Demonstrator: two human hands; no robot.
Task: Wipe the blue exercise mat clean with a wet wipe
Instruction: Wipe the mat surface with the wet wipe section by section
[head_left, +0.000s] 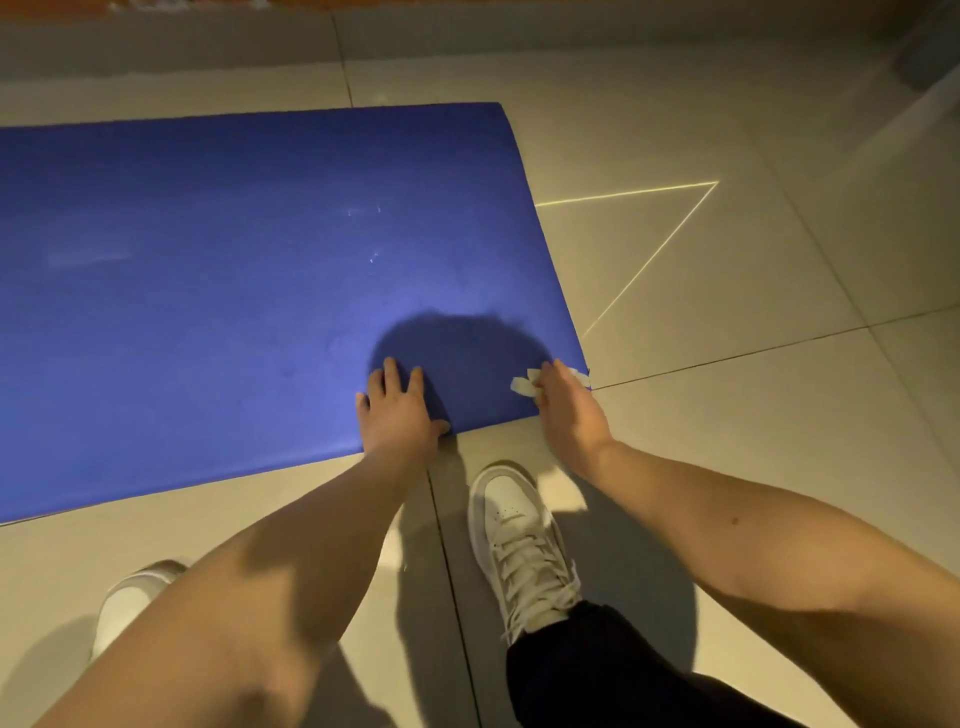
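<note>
The blue mat (218, 291) lies flat on the tile floor (727, 426). The left hand (400, 410) presses flat on its near edge, fingers spread. The right hand (563, 410) grips a white wet wipe (522, 385) — right at the mat's near corner.

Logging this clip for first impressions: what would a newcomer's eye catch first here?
The big blue mat fills the upper left, spread on pale tiles. At its near right corner the right hand grips a white wipe, while the left hand presses flat on the mat beside it. A white shoe stands on the tiles just below.
</note>
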